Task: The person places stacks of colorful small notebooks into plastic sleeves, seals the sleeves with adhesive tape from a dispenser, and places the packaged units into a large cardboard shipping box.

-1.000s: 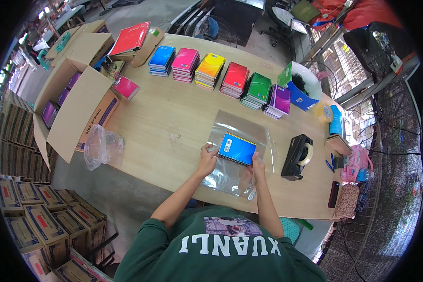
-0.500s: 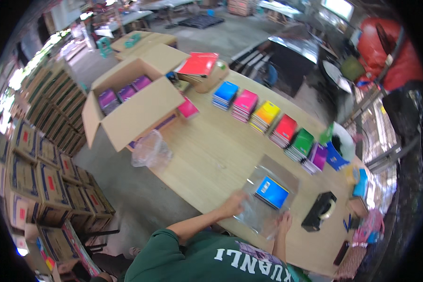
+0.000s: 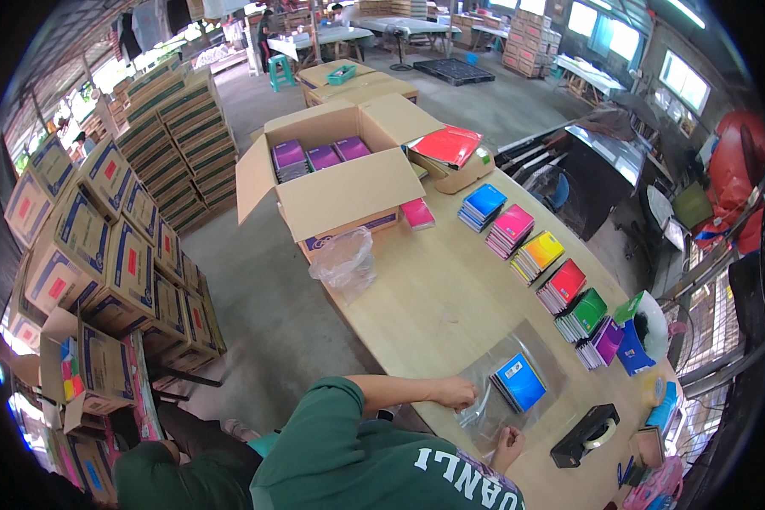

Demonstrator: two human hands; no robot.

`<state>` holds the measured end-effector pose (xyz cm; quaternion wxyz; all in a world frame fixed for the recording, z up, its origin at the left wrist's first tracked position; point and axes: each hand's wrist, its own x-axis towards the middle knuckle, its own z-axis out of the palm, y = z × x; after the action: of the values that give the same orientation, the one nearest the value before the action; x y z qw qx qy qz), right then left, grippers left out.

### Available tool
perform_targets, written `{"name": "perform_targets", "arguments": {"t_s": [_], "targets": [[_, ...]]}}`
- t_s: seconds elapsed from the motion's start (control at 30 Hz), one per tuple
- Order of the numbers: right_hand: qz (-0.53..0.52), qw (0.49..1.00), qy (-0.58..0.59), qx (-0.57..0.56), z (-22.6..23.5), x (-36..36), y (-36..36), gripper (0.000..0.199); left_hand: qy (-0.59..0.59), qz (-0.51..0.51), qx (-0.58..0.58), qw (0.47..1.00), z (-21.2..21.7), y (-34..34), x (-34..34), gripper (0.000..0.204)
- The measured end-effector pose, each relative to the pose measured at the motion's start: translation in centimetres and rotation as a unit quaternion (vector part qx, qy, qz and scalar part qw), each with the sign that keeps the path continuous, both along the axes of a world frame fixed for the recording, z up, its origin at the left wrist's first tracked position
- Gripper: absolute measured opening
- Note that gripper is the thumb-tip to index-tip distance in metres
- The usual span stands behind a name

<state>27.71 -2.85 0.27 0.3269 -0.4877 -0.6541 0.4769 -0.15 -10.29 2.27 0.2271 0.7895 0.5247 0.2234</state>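
A small stack of notebooks with a blue cover on top (image 3: 523, 384) lies on the near part of the table, within the outline of a clear plastic bag (image 3: 478, 418). Whether the stack is inside the bag or on top of it I cannot tell. My left hand (image 3: 456, 393) is closed at the bag's left edge, fingers curled on the plastic. Lower down, my right hand (image 3: 507, 444) pinches at the bag's near edge. To the right of the notebooks stands a black tape dispenser (image 3: 585, 435).
Notebook piles in blue (image 3: 483, 204), pink (image 3: 510, 229), yellow (image 3: 537, 257), red (image 3: 561, 286), green (image 3: 581, 313) and purple (image 3: 602, 342) line the table's far right side. An open carton (image 3: 340, 200) of purple notebooks and a crumpled plastic bag (image 3: 346, 263) are at the far left. Stacked cartons (image 3: 136, 263) stand left.
The view has swung, so the table shows lower and further right. My left hand has curled closed at the bag's edge; my right hand stays near its near edge.
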Motion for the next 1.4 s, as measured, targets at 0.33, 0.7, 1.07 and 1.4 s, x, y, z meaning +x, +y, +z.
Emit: {"name": "perform_targets", "arguments": {"t_s": [0.33,0.7,1.07,1.4], "targets": [[0.176,0.913,-0.229,0.29,6.5,-3.2,-3.2,0.04,0.003,0.091,-0.023,0.996,0.6,1.0,1.2,0.017],[0.098,0.913,-0.193,0.347,8.0,-0.1,0.9,0.014,-0.045,0.103,0.09,0.99,6.0,2.3,-1.1,0.026],[0.093,0.991,-0.083,-0.039,10.0,0.7,15.2,0.019,-0.014,0.195,0.198,0.961,9.7,2.1,6.0,0.05],[0.021,0.938,-0.308,0.155,8.7,-1.4,18.0,0.028,0.094,0.204,0.054,0.973,6.0,4.2,8.0,0.078]]}}
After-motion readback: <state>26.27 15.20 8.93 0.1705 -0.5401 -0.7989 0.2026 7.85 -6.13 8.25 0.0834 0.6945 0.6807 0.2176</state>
